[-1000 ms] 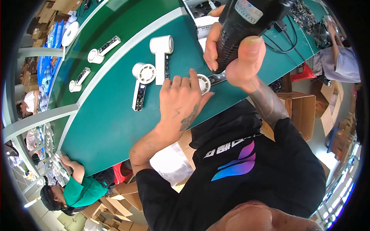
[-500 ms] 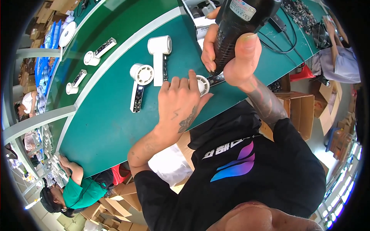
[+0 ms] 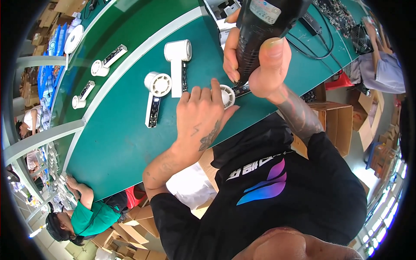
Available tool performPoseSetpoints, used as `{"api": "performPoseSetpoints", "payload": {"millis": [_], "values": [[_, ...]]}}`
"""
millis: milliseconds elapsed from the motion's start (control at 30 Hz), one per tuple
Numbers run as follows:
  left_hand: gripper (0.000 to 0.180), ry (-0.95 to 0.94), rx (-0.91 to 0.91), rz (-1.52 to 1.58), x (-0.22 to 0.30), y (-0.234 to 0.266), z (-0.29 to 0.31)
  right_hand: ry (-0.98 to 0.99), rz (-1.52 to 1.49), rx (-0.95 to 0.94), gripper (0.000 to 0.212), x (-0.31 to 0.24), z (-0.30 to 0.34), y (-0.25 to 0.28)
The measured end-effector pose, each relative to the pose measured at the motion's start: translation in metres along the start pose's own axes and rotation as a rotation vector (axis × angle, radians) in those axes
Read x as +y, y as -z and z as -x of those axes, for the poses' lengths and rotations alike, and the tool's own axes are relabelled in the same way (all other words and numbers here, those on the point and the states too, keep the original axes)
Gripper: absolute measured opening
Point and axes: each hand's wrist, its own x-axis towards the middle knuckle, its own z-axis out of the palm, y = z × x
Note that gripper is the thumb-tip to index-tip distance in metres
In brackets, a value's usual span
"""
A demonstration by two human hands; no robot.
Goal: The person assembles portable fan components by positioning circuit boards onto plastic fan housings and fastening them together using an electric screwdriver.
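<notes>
My right hand [image 3: 269,65] is wrapped around a black electric screwdriver [image 3: 258,39], held upright with its tip down on the exposed circuit board in the handle of a white handheld fan [image 3: 227,96]. My left hand [image 3: 197,110] steadies that fan on the table, its round head between thumb and forefinger. Much of the fan's handle is hidden behind my right hand and the tool. To the left of my left hand lie two more white handheld fans, one [image 3: 160,84] with its grille up and its circuit board bare, the other [image 3: 177,52] farther back.
Two more fans [image 3: 100,68] [image 3: 79,101] lie on the green belt [image 3: 143,21] beyond a pale rail [image 3: 158,34]. Behind the screwdriver, a black cable [image 3: 327,54] crosses the green table [image 3: 112,151]. A person in a green shirt [image 3: 93,219] sits at left; another person's hand [image 3: 371,30] shows at far right.
The screwdriver and my right hand have shifted slightly left. The fans on the belt appear a little farther left and lower. My left hand stays on the same fan.
</notes>
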Motion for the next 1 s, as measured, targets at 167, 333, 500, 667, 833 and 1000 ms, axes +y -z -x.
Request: {"api": "performPoseSetpoints", "payload": {"millis": [167,333,500,667,833,1000], "values": [[0.068,-0.006,-0.003,-0.012,0.0,0.0,0.001,-0.114,0.207,-0.021,0.089,-0.001,0.0,-0.005],[0.068,-0.013,-0.033,0.009,-0.003,-0.001,-0.001,-0.158,0.182,-0.042,0.092,0.0,0.001,-0.002],[0.067,-0.033,-0.03,0.046,-0.002,0.002,-0.004,-0.126,0.261,-0.018,0.097,-0.001,0.009,-0.008],[0.065,-0.007,-0.001,0.032,-0.006,-0.001,0.0,-0.196,0.082,0.089,0.1,-0.028,-0.002,0.02],[0.064,-0.029,0.012,0.051,0.0,0.001,-0.002,0.051,-0.3,0.247,0.092,-0.046,-0.029,0.02],[0.064,-0.02,0.014,0.053,-0.002,0.001,0.001,-0.027,0.379,0.198,0.085,-0.036,-0.036,0.016]]}}
